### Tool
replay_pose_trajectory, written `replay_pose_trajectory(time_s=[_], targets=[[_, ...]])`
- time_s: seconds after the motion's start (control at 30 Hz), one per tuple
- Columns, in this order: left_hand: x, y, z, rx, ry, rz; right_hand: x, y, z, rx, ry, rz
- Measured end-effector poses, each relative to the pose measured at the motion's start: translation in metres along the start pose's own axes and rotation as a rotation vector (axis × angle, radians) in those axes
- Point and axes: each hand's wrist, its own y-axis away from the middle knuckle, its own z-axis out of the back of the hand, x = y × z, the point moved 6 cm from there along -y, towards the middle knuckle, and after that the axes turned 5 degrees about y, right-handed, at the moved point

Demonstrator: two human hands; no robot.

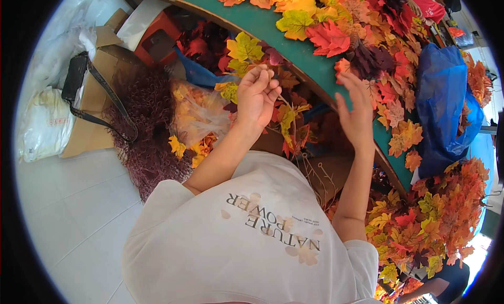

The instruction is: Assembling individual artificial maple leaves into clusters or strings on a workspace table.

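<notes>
My left hand (257, 94) is raised below the table edge, thumb and fingers pinched on a thin brown twig (287, 105) that carries yellow and red fabric leaves (286, 120). My right hand (356, 112) is held up beside the curved edge of the green table (273, 28), fingers apart and palm turned toward the left hand. Its fingertips are next to a small orange-red leaf (342, 66) on the table edge; I cannot tell whether they touch it. A pile of loose red, orange and yellow maple leaves (336, 20) covers the tabletop.
A blue plastic bag (446, 94) lies on the table at right, with leaf bunches (441, 214) below it. Under the table are a clear bag of yellow leaves (197, 112), a bundle of dark red twigs (149, 125), a cardboard box (100, 88) with a black strap, and an orange stool (157, 36).
</notes>
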Motion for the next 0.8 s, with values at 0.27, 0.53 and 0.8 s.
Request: replay_pose_trajectory(time_s=[0.27,0.53,0.8], targets=[[-0.009,-0.009,0.005,0.042,0.039,0.025,0.009,0.060,-0.058,0.308,-0.828,-0.328],[0.004,0.000,0.006,0.002,-0.115,0.024,0.019,0.093,-0.063,0.343,-0.758,-0.409],[0.002,-0.009,0.017,-0.007,-0.076,-0.008,0.150,0.063,0.148,0.282,-0.996,0.587]])
